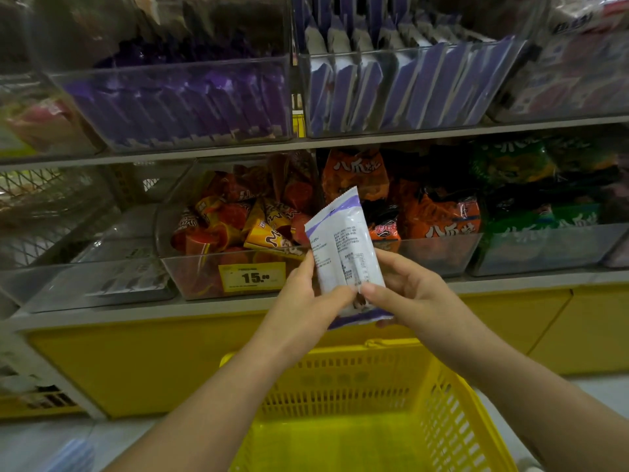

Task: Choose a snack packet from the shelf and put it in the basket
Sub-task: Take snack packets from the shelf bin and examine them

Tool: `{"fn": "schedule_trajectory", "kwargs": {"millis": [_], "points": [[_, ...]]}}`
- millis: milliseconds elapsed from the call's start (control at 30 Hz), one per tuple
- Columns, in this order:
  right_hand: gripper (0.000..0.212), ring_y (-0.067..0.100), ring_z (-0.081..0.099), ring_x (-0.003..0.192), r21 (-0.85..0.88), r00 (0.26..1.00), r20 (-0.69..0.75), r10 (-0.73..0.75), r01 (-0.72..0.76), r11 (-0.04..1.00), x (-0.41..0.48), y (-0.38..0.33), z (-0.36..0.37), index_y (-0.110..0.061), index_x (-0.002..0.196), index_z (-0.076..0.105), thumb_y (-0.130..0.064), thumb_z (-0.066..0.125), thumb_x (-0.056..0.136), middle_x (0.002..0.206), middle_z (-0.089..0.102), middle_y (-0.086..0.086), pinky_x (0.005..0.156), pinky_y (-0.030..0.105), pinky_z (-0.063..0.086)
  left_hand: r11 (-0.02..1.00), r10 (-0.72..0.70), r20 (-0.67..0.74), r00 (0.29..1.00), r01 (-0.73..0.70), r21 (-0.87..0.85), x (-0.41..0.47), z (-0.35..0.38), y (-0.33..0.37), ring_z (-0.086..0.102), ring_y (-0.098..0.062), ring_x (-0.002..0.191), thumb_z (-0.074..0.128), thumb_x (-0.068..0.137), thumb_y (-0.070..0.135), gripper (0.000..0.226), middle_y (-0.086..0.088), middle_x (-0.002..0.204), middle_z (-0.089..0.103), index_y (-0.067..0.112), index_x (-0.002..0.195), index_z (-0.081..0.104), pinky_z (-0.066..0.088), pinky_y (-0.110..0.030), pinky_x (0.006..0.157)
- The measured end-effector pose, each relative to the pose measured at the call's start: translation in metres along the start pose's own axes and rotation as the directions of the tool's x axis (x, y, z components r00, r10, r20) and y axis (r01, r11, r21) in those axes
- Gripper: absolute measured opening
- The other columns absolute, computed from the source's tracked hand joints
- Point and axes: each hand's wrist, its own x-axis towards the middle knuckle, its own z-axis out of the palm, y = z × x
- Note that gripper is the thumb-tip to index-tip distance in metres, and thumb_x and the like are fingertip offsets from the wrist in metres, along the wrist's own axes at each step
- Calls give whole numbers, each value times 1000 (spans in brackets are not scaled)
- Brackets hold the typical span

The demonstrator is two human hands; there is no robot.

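A white and purple snack packet [342, 243] stands upright in front of the lower shelf, its printed back facing me. My left hand [308, 301] grips its lower left edge and my right hand [405, 294] grips its lower right edge, thumbs nearly touching over the packet. The packet's bottom end is partly hidden by my fingers. A yellow plastic basket [452, 420] sits below my forearms, and nothing shows on its visible floor.
Clear bins on the upper shelf hold purple packets [190, 103] and white-purple packets [405, 86]. Lower bins hold red-orange cone snacks [238, 223], orange bags [439, 216] and green bags [541, 219]. A yellow price tag [252, 275] reads 15. Yellow cabinet panels run below the shelf.
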Motion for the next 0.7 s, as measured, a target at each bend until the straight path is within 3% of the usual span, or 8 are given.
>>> {"fn": "schedule_trajectory", "kwargs": {"millis": [67,133,233,333,433,500,633,700], "points": [[45,7,70,95,-36,1000,2,-9,9,999,-2,0,0,-46,121,50,-32,67,81,108,71,-22,74,26,59,1000,-3,5,1000,3,21,-1,1,0,67,-4,100,68,68,38,68,19,108,66,55,127,40,57,-28,78],[48,9,71,93,-76,1000,3,-9,10,997,-4,0,1,-40,125,52,-23,70,84,109,71,-21,74,23,58,997,-32,-20,999,33,65,-2,2,-2,66,-5,100,70,64,35,98,18,112,61,44,148,18,58,-31,79],[54,17,72,91,-141,1000,11,-2,3,990,-6,0,2,-35,130,51,-20,72,83,108,71,-21,80,29,59,995,-72,-62,996,76,64,-2,2,-4,67,-5,97,68,61,31,109,13,117,61,40,151,8,58,-38,83],[52,29,71,89,-133,999,33,6,-1,991,-6,0,2,-38,125,53,-14,72,84,105,72,-18,82,37,58,994,-103,-72,992,100,-44,2,-2,-6,71,-9,91,63,74,20,83,6,108,71,30,148,27,59,-38,78],[49,23,72,88,-137,999,53,-2,10,991,-7,0,4,-39,121,54,-10,70,85,107,72,-20,80,30,59,982,-125,-74,989,113,-150,4,-6,-8,73,-16,85,52,91,10,33,4,94,76,30,117,60,58,-30,62],[47,18,72,92,-131,998,61,-3,11,991,-7,0,5,-38,121,55,-10,69,85,109,71,-20,81,27,58,967,-150,-85,985,129,-219,4,-7,-8,73,-21,84,49,94,15,27,0,95,76,30,106,67,57,-32,62],[45,13,70,96,-171,996,93,-14,30,985,-6,-2,4,-43,118,56,-11,67,88,111,70,-22,85,27,57,938,-192,-83,978,158,-309,6,-9,-8,72,-28,89,47,97,29,25,-8,106,72,22,110,67,58,-43,75],[45,9,69,98,-212,993,113,-18,41,976,-6,-4,2,-46,118,55,-13,66,89,111,69,-23,86,25,56,925,-208,-73,975,172,-340,6,-9,-8,73,-27,87,48,97,34,27,-10,108,71,21,111,67,58,-43,73]]}}
